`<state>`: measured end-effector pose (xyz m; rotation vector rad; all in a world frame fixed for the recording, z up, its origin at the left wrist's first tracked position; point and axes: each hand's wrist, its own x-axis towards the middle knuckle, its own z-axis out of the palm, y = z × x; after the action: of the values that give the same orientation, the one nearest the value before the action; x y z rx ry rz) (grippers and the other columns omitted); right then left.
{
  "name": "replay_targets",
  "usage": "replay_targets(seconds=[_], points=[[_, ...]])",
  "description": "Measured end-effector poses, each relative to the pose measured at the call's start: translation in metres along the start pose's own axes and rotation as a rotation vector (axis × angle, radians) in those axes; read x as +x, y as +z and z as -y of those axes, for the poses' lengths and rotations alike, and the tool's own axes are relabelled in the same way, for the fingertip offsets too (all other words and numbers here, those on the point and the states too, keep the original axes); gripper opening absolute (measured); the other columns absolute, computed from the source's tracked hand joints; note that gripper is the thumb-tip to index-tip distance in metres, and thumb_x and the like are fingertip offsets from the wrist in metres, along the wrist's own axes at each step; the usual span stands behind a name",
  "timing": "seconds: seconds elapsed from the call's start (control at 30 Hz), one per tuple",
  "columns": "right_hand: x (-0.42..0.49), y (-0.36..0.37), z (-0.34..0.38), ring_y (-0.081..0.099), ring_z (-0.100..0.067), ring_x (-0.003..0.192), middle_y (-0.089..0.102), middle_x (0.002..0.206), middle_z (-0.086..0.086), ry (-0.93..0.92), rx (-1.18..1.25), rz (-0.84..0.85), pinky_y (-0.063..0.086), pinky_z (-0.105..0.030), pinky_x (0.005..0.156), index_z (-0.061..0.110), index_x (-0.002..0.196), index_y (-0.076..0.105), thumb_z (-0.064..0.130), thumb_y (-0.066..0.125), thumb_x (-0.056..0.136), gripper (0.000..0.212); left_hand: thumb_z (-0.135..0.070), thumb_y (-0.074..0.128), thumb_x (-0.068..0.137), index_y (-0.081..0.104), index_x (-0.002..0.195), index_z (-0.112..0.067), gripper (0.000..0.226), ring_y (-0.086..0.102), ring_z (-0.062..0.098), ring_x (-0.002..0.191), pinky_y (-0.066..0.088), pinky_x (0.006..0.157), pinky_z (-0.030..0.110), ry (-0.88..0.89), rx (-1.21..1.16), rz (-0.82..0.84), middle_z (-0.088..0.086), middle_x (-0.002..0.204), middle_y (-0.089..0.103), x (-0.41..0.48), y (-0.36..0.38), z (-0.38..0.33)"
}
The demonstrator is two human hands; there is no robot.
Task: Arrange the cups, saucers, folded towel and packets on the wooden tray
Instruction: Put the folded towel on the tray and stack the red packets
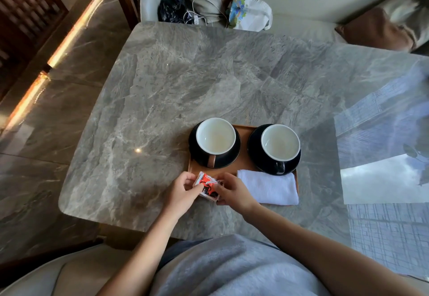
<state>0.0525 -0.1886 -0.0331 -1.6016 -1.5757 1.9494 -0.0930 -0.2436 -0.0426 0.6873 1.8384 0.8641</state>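
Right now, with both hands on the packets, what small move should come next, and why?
Probably lay the packets flat on the tray corner beside the towel: the left hand and right hand pinch them just there, and that spot looks free.

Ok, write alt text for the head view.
The left hand and right hand hold red-and-white packets at the near-left corner of a wooden tray carrying two empty cups on black saucers and a folded towel, on a marble table.

cups point(248, 143) behind towel point(269, 187) — on tray point(243, 130)
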Motion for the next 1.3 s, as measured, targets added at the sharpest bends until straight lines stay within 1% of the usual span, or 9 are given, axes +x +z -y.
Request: replay_targets(seconds=[0.1, 0.2, 0.43, 0.57, 0.63, 0.9, 1.03, 1.13, 1.3], points=[[0.010, 0.004, 0.003, 0.066, -0.024, 0.084, 0.066, 0.098, -0.012, -0.067, -0.158, -0.038, 0.059, -0.038, 0.070, 0.008, 0.114, 0.061, 0.015, 0.056, 0.092, 0.023, -0.009, 0.068, 0.076, 0.055, 0.100, -0.014, 0.028, 0.057, 0.020, 0.090, 0.046, 0.080, 0.031, 0.115, 0.243, -0.046, -0.002, 0.092, 0.059, 0.004, -0.005, 0.002], [0.018, 0.005, 0.003, 0.065, -0.020, 0.084, 0.069, 0.103, -0.009, -0.115, -0.259, -0.078, 0.058, -0.037, 0.073, 0.011, 0.115, 0.063, 0.016, 0.057, 0.091, 0.025, -0.020, 0.071, 0.070, 0.051, 0.118, -0.021, 0.052, 0.050, 0.017, 0.109, 0.042, 0.091, 0.035, 0.416, 0.646, -0.078, -0.004, 0.117, 0.055, 0.009, -0.016, 0.004], [0.024, 0.005, -0.002, 0.065, -0.022, 0.089, 0.069, 0.107, -0.010, -0.106, -0.391, -0.074, 0.050, -0.029, 0.070, 0.013, 0.114, 0.064, 0.020, 0.058, 0.090, 0.026, -0.031, 0.064, 0.070, 0.049, 0.127, -0.027, 0.059, 0.034, 0.013, 0.132, 0.022, 0.106, 0.032, 0.636, 1.015, 0.271, -0.009, 0.131, 0.049, 0.029, -0.020, 0.001], [0.028, 0.006, 0.002, 0.063, -0.021, 0.103, 0.068, 0.115, -0.008, -0.092, -0.399, -0.080, 0.047, -0.025, 0.081, 0.014, 0.119, 0.064, 0.021, 0.057, 0.091, 0.030, -0.035, 0.065, 0.072, 0.050, 0.125, -0.027, 0.056, 0.046, 0.015, 0.120, 0.024, 0.104, 0.029, 0.659, 1.082, 0.308, -0.008, 0.123, 0.056, 0.040, -0.019, -0.009], [0.028, 0.006, 0.004, 0.064, -0.022, 0.104, 0.067, 0.117, -0.008, -0.088, -0.353, -0.076, 0.053, -0.036, 0.088, 0.016, 0.121, 0.063, 0.021, 0.057, 0.091, 0.031, -0.037, 0.064, 0.075, 0.049, 0.125, -0.026, 0.054, 0.049, 0.016, 0.117, 0.024, 0.105, 0.029, 0.644, 1.102, 0.321, -0.007, 0.123, 0.056, 0.043, -0.020, -0.011], [0.023, 0.001, 0.007, 0.068, -0.028, 0.093, 0.070, 0.099, -0.013, 0.027, -0.197, -0.038, 0.056, -0.049, 0.083, 0.006, 0.108, 0.067, 0.016, 0.051, 0.093, 0.024, -0.038, 0.062, 0.074, 0.050, 0.122, -0.026, 0.051, 0.050, 0.017, 0.112, 0.029, 0.101, 0.031, 0.619, 1.160, 0.304, -0.005, 0.118, 0.052, 0.042, -0.022, -0.005], [0.008, -0.009, 0.014, 0.067, -0.016, 0.083, 0.066, 0.089, -0.006, 0.191, 0.033, 0.039, 0.058, -0.032, 0.077, 0.011, 0.103, 0.062, 0.024, 0.040, 0.100, 0.026, -0.043, 0.063, 0.075, 0.043, 0.129, -0.025, 0.060, 0.046, 0.018, 0.117, 0.028, 0.105, 0.035, 0.595, 1.196, 0.286, -0.004, 0.124, 0.047, 0.040, -0.019, -0.003], [-0.003, -0.012, 0.019, 0.064, -0.022, 0.106, 0.064, 0.116, -0.011, 0.270, 0.145, 0.067, 0.054, -0.034, 0.085, 0.007, 0.119, 0.056, 0.034, 0.039, 0.100, 0.036, -0.046, 0.065, 0.073, 0.033, 0.136, -0.023, 0.074, 0.043, 0.019, 0.123, 0.024, 0.110, 0.037, 0.626, 1.222, 0.299, -0.004, 0.132, 0.042, 0.037, -0.016, -0.002], [-0.013, -0.008, 0.026, 0.052, -0.026, 0.123, 0.049, 0.135, -0.018, 0.323, 0.296, 0.090, 0.050, -0.043, 0.098, 0.000, 0.130, 0.046, 0.034, 0.042, 0.100, 0.046, -0.043, 0.062, 0.078, 0.039, 0.129, -0.026, 0.058, 0.043, 0.016, 0.119, 0.026, 0.107, 0.034, 0.676, 1.208, 0.317, -0.005, 0.126, 0.045, 0.034, -0.015, -0.001]])
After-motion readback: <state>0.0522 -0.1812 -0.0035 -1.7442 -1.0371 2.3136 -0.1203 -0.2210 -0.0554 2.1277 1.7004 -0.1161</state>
